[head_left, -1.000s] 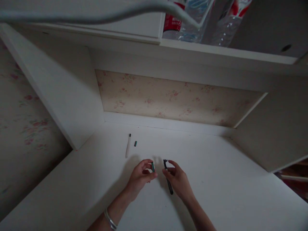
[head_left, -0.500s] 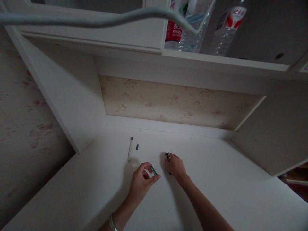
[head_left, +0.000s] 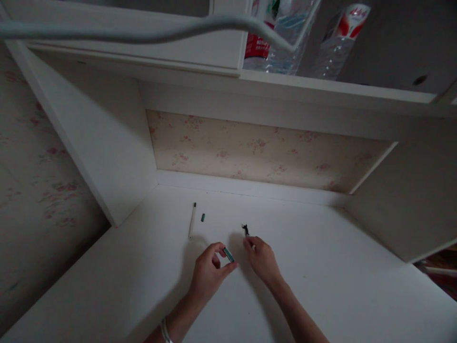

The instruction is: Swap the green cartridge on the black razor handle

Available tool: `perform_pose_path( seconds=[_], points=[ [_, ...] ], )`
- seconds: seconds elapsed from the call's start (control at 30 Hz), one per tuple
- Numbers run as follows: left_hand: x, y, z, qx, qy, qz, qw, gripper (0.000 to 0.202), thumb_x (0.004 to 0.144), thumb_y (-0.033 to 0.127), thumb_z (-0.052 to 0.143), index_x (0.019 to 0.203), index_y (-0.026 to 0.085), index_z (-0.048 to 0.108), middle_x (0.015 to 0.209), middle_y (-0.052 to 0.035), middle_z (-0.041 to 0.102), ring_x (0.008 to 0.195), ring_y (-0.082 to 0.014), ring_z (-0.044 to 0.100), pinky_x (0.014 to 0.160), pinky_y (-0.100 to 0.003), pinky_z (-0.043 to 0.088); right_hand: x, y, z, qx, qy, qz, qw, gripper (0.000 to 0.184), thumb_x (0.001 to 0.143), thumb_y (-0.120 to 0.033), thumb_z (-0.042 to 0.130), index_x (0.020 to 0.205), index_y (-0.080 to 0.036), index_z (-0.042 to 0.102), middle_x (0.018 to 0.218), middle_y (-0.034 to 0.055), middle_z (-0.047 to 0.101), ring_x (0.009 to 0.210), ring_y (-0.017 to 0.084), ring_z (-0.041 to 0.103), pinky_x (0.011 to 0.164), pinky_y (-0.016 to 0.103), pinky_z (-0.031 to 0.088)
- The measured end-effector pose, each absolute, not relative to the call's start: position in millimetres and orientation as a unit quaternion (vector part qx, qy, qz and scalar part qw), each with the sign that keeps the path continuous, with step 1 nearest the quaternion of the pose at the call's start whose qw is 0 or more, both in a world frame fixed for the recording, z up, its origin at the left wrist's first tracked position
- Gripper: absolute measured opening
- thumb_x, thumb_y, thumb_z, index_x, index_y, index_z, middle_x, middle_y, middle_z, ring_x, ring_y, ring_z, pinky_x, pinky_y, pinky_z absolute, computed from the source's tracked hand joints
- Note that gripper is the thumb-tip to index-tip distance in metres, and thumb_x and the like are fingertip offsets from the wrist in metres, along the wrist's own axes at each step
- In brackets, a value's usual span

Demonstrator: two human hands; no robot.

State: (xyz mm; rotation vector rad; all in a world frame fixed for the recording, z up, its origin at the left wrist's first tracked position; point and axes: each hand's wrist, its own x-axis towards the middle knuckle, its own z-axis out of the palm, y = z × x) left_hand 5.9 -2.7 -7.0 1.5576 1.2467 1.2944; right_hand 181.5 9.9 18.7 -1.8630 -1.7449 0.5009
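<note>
My left hand [head_left: 209, 269] is closed, pinching a small green stick-shaped piece [head_left: 229, 255] by its two ends between thumb and fingers, above the white desk. To its right, my right hand [head_left: 262, 257] is closed on a slim dark tool [head_left: 246, 230]. The tool's black forked end sticks out past the fingertips, while the rest is hidden in the hand, so its kind is unclear. Farther back on the left lie a thin white stick with a black tip [head_left: 192, 221] and a short dark green piece [head_left: 203, 217], close together but apart.
A white desk [head_left: 321, 267] runs back to a floral wall panel [head_left: 232, 147]. Overhead, a shelf [head_left: 335, 86] holds plastic bottles [head_left: 337, 45]. A grey bar [head_left: 143, 32] crosses the top of the view. White side panels [head_left: 107, 138] flank the desk.
My right hand has shifted slightly down and right, with more of the dark tool showing beyond its fingers. My left hand stays nearly still, holding the green piece.
</note>
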Motion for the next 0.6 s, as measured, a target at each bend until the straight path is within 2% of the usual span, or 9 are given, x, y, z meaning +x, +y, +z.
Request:
perform_pose_path(
  seconds=[0.1, 0.2, 0.43, 0.6],
  points=[
    [7, -4, -8, 0.634, 0.485, 0.488, 0.353, 0.04, 0.059, 0.032, 0.079, 0.093, 0.022, 0.06, 0.073, 0.0027, 0.061, 0.05, -0.0092, 0.044, 0.051, -0.022, 0.039, 173, -3, 28, -0.599, -0.644, 0.351, 0.321, 0.034, 0.088, -0.039, 0.044, 0.088, -0.018, 0.07, 0.08, 0.0026, 0.067, 0.075, 0.017, 0.061, 0.068, 0.025, 0.044],
    [7, -7, -9, 0.656, 0.483, 0.47, 0.34, 0.038, 0.06, 0.032, 0.079, 0.092, 0.023, 0.061, 0.069, 0.0038, 0.06, 0.048, -0.0096, 0.045, 0.051, -0.022, 0.038, 169, -9, 37, -0.502, -0.603, 0.496, 0.371, 0.025, 0.081, -0.034, 0.055, 0.081, -0.016, 0.072, 0.079, 0.0026, 0.067, 0.077, 0.017, 0.059, 0.072, 0.026, 0.042],
    [6, -10, -7, 0.678, 0.47, 0.452, 0.34, 0.039, 0.061, 0.033, 0.078, 0.094, 0.024, 0.06, 0.078, 0.0021, 0.063, 0.05, -0.0104, 0.048, 0.053, -0.024, 0.04, 170, -10, 42, -0.506, -0.594, 0.515, 0.356, 0.019, 0.075, -0.026, 0.056, 0.07, -0.015, 0.071, 0.068, 0.0006, 0.065, 0.067, 0.016, 0.056, 0.064, 0.024, 0.04],
    [5, -11, -1, 0.697, 0.432, 0.427, 0.38, 0.053, 0.06, 0.031, 0.08, 0.109, 0.029, 0.061, 0.09, -0.0003, 0.063, 0.055, -0.0117, 0.049, 0.055, -0.025, 0.042, 177, -6, 45, -0.494, -0.61, 0.508, 0.355, 0.017, 0.074, -0.024, 0.056, 0.07, -0.015, 0.071, 0.071, 0.0013, 0.065, 0.071, 0.017, 0.056, 0.067, 0.025, 0.041]
  ],
)
